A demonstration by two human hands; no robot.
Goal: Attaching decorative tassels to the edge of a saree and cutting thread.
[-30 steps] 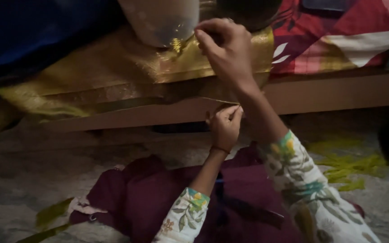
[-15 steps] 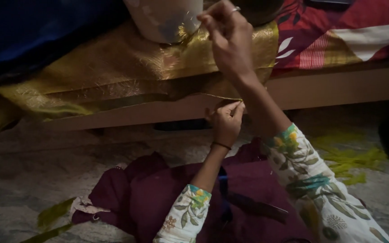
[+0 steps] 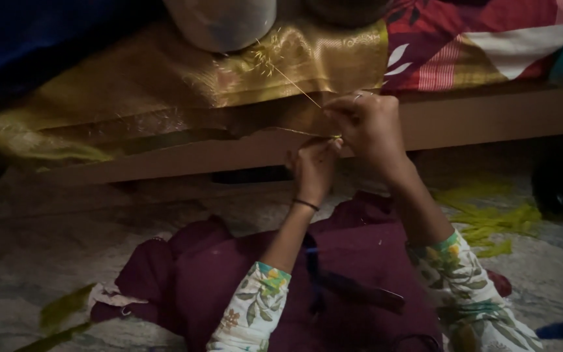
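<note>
A golden yellow cloth (image 3: 164,98) hangs over the edge of a wooden bed frame (image 3: 490,114). My left hand (image 3: 313,169) pinches the cloth's lower edge between its fingertips. My right hand (image 3: 367,127) is just above and right of it, fingers closed on a thin golden thread (image 3: 288,79) that runs up and left to a frayed tuft on the cloth. The two hands nearly touch. Both sleeves are white with a leaf print.
A pale rounded object (image 3: 219,23) rests on the cloth at the top. A red patterned bedsheet (image 3: 483,39) covers the bed on the right. Maroon fabric (image 3: 262,280) lies over my lap. Yellow-green scraps (image 3: 490,218) lie on the floor at right.
My right hand has come down from the top of the cloth to beside my left hand, drawing the thread out. The view has shifted slightly.
</note>
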